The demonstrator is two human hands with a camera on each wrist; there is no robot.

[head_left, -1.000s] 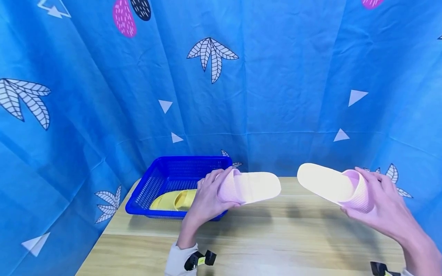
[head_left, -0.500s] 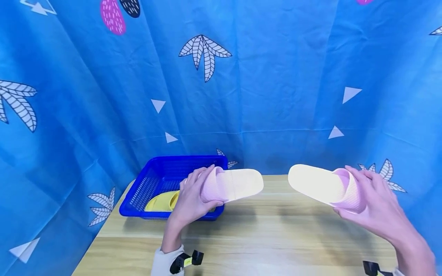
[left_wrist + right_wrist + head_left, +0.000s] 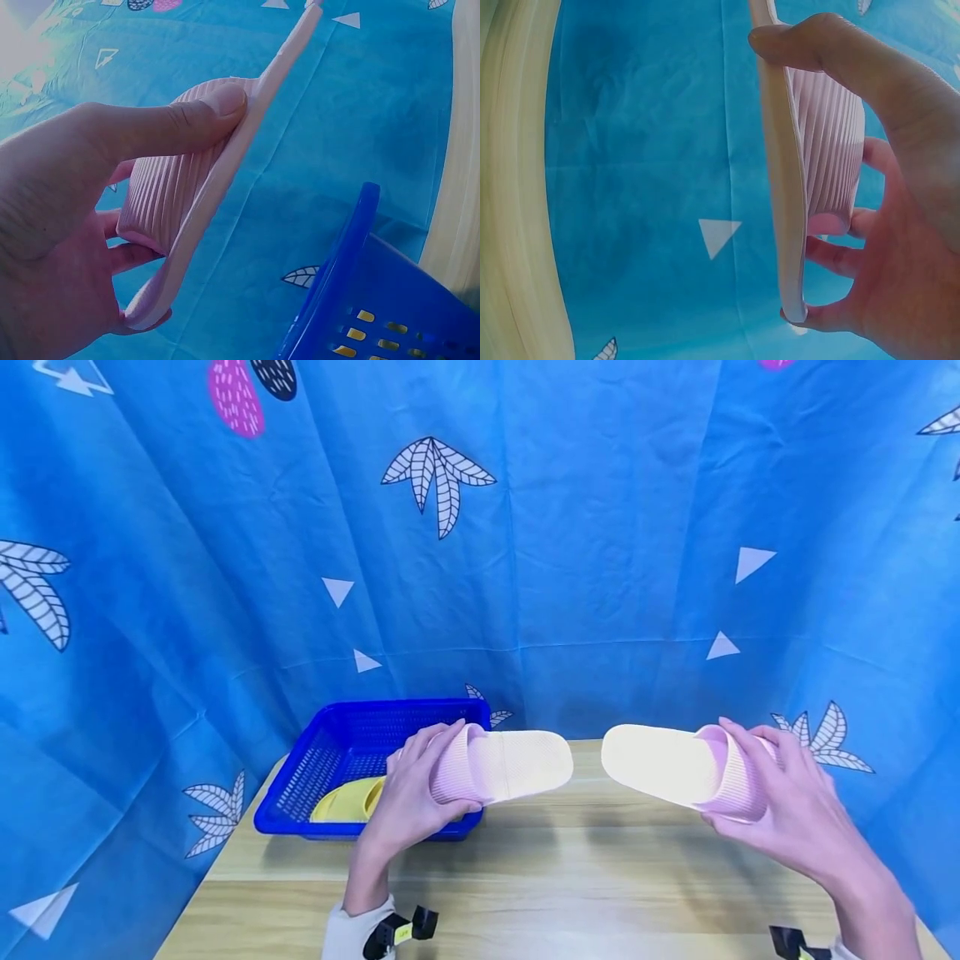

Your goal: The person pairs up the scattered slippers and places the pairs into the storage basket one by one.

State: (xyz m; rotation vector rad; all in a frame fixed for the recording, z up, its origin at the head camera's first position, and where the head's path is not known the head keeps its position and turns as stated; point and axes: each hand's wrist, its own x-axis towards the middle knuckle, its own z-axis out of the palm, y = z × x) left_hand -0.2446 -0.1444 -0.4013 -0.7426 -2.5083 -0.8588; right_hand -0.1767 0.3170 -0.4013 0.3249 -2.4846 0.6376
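One pink slipper is held up in the air by the left hand. It is gripped tightly from the side, with the thumb put on the strap next to the sole and the other fingers wrapped around the far side, as is shown in the left wrist view. Another pink slipper is gripped the same way by the right hand. In the right wrist view, its sole edge is pressed by the thumb, and its bottom end is touched by a fingertip.

Both slippers are held above the wooden table, and soft shadows are cast on it. The pale long ends are pointed at each other, with a gap left between them. The ridged straps are kept on the outer sides, next to the hands.

A blue basket with little holes is set on the left part of the table. In the head view, its front right part is partly covered by the left hand. Something yellow, shaped like a slipper, is seen inside it, but part of it is hidden. A blue curtain is hung behind, and it is decorated with leaves and white triangles.
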